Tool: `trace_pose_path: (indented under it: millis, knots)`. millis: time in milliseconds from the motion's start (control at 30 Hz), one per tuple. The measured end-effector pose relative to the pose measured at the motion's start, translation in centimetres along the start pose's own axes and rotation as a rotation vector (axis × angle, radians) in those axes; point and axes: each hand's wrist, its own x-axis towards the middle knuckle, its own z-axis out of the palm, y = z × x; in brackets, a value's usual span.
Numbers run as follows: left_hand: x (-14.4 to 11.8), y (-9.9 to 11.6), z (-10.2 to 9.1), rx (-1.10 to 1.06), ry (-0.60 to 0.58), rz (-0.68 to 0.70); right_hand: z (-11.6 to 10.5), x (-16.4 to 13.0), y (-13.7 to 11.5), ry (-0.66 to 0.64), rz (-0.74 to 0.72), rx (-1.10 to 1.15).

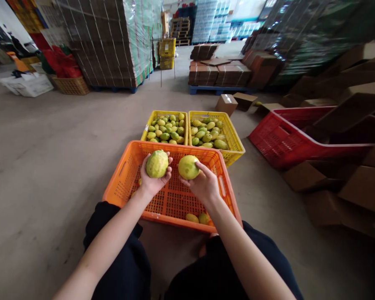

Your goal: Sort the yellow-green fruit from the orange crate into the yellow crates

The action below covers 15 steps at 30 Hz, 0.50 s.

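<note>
My left hand (154,177) is turned palm up, its fingers curled round a bumpy yellow-green lemon (157,163). Close beside it, my right hand (204,183) grips a smoother lemon (188,167), with the thumb on its right side. Both hands are above an orange plastic crate (168,199) that stands between my knees. At the crate's near right corner lie a few lemons (192,217), and others at its left side are partly hidden by my left arm. Two yellow crates behind it hold lemons: the left crate (146,125) and the right crate (236,139).
To the right stands a red crate (271,139) with open cardboard boxes (359,187) in and around it. Flattened cartons (218,74) lie stacked on a blue pallet (203,89) ahead. A wrapped pallet load (103,41) and a wicker basket (71,84) are at the back left.
</note>
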Motion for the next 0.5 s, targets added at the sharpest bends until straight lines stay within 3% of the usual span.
trace_pose_path:
  millis: [167, 300, 400, 500]
  knots:
    - [0.2, 0.0, 0.2, -0.140, 0.047, 0.157, -0.1, 0.0, 0.3, -0.019, 0.052, 0.021]
    - [0.9, 0.2, -0.3, -0.225, 0.207, 0.225, -1.1, 1.0, 1.8, 0.021, 0.077, 0.023]
    - [1.5, 0.7, -0.9, -0.319, 0.367, 0.258, -3.0, 2.4, 4.0, 0.137, 0.179, 0.016]
    - [1.9, 1.6, -1.1, -0.376, 0.419, 0.282, -5.9, 3.8, 6.6, 0.318, 0.377, -0.069]
